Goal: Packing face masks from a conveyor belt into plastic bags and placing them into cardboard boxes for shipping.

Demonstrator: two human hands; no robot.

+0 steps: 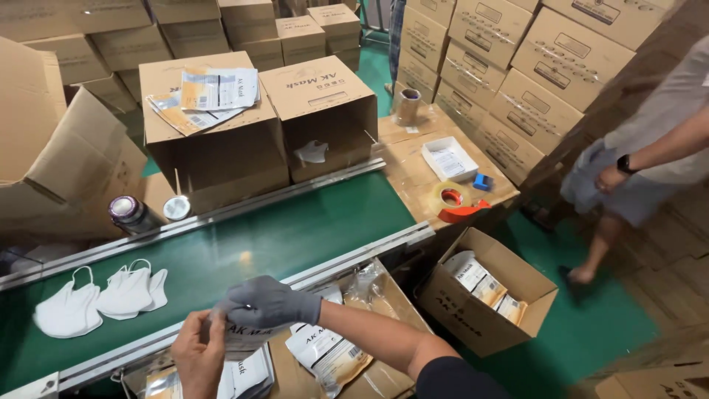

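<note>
A green conveyor belt point(244, 244) runs across, with two white masks point(100, 295) lying on it at the left, well apart from the hands. At its near edge the gloved right hand point(269, 301) and the bare left hand point(196, 355) both hold one flat pouch point(247, 340), each grip closed on its top edge

Green-painted floor point(591, 325) underfoot. Stacked brown cardboard cartons point(509, 66) line right side and far end. Long green conveyor belt point(295, 236) with grey metal side rails crosses room. Low cardboard-topped bench point(413, 159) beside belt. Light even, bright, from overhead.
</note>
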